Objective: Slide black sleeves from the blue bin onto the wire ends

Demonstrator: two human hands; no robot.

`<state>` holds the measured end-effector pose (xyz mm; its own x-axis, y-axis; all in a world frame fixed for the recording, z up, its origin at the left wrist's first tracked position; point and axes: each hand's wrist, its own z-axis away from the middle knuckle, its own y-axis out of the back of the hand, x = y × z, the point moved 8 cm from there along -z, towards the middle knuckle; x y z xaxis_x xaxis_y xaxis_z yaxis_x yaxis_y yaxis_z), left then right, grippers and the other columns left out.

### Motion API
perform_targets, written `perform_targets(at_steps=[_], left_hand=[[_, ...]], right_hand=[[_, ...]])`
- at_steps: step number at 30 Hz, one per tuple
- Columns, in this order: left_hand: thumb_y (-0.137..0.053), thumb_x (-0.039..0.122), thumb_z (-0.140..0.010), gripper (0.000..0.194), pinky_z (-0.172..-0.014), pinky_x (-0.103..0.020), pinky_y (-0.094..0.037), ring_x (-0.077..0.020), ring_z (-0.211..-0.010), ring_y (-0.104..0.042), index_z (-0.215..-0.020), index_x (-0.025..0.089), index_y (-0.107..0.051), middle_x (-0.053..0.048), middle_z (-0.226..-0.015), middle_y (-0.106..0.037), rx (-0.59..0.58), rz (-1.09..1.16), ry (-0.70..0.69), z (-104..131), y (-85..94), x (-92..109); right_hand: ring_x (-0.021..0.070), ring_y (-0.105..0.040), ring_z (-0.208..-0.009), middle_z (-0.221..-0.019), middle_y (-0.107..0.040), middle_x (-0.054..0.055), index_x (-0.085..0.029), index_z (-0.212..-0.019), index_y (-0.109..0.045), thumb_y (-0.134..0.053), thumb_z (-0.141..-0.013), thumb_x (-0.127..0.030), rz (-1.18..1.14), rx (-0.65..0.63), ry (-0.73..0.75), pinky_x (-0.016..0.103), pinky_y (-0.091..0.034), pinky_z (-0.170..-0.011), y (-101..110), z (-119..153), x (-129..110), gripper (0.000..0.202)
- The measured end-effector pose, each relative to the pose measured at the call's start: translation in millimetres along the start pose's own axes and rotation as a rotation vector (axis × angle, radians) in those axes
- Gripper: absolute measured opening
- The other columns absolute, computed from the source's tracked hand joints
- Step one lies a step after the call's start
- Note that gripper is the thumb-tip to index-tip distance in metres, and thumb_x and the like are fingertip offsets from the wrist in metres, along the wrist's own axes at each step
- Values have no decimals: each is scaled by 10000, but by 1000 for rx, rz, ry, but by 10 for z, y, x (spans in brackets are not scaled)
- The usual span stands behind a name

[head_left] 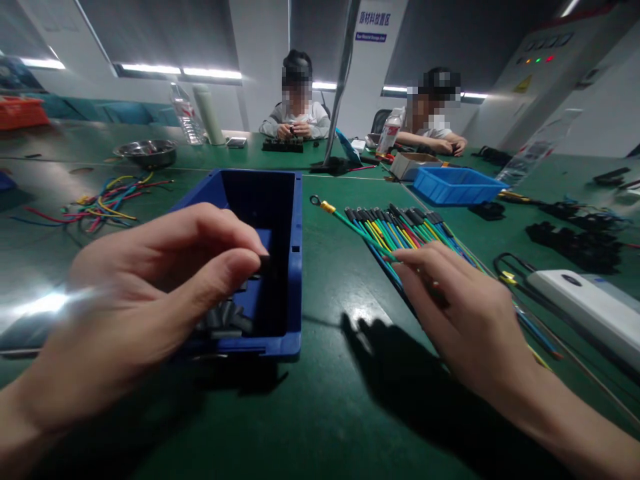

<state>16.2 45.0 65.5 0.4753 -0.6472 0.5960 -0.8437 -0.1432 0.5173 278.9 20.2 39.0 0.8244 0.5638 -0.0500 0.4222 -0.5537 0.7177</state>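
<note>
Over the open blue plastic bin (pixel 280 267) on the green table (pixel 325 400), left hand (pixel 150 300) pinches a small black plastic piece (pixel 263 261) between thumb and fingertips; more black pieces (pixel 225 320) lie in the bin. Right hand (pixel 460 313), fingers spread and grasping nothing, presses on a fanned bundle of coloured wires with black sleeves (pixel 400 230) just right of the bin.

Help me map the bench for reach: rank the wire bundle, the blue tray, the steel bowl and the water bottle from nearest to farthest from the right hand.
From the right hand:
1. Wire bundle, under the fingertips.
2. Blue tray, behind it, to the right.
3. Steel bowl, far left.
4. Water bottle, just behind the bowl.
</note>
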Motion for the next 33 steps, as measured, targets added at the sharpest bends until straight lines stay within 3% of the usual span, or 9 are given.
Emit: perform_targets(at_steps=[3,5,11,17,20,25,33], left_hand=[[-766,404,-986,142,-818,55,-531,58,-849,-694,-993,263,-783,62,-912,-726,21,-16,-129,24,-56,171],[-811,332,-952,88,-832,45,-542,54,-867,-705,-983,252,-793,64,-930,-745,29,-41,-179,30,-90,246],[-791,171,-947,163,-898,61,-537,87,-952,-696,-1088,254,-787,96,-1063,-769,87,-70,-213,65,-55,264],[-795,249,-962,132,-950,100,-533,125,-975,-700,-1074,203,-744,109,-1029,-767,195,-65,-304,73,-3,326],[-797,229,-962,136,-959,101,-534,139,-982,-688,-1067,192,-718,122,-1028,-758,219,-41,-316,62,5,336],[-794,184,-959,141,-992,98,-528,141,-1015,-683,-1064,167,-702,111,-1049,-758,210,-41,-340,77,17,339],[-791,140,-944,185,-991,49,-541,104,-1023,-680,-1104,175,-706,91,-1070,-749,99,-46,-370,66,-75,344]], right_hand=[[93,-680,-815,-976,-703,32,-222,-1210,-600,-588,-1073,-83,-10,103,57,248,-456,-625,154,21,-79,196],[92,-670,-788,-1009,-731,27,-257,-1287,-608,-639,-1040,-69,13,131,127,253,-459,-625,193,57,-119,312],[82,-644,-785,-967,-728,38,-202,-1245,-685,-746,-914,8,73,262,285,214,-469,-640,311,81,-144,397],[56,-597,-776,-947,-698,25,-207,-1210,-687,-697,-1009,-62,173,329,314,198,-417,-631,348,59,-95,248],[63,-616,-786,-959,-711,26,-212,-1191,-715,-721,-985,-49,156,353,292,209,-436,-649,342,66,-53,263],[55,-592,-761,-947,-686,9,-207,-1165,-712,-741,-967,-41,144,363,317,209,-440,-651,333,73,-75,260],[54,-563,-777,-942,-647,-4,-196,-1181,-704,-717,-956,16,107,324,360,209,-439,-665,333,59,-146,309]])
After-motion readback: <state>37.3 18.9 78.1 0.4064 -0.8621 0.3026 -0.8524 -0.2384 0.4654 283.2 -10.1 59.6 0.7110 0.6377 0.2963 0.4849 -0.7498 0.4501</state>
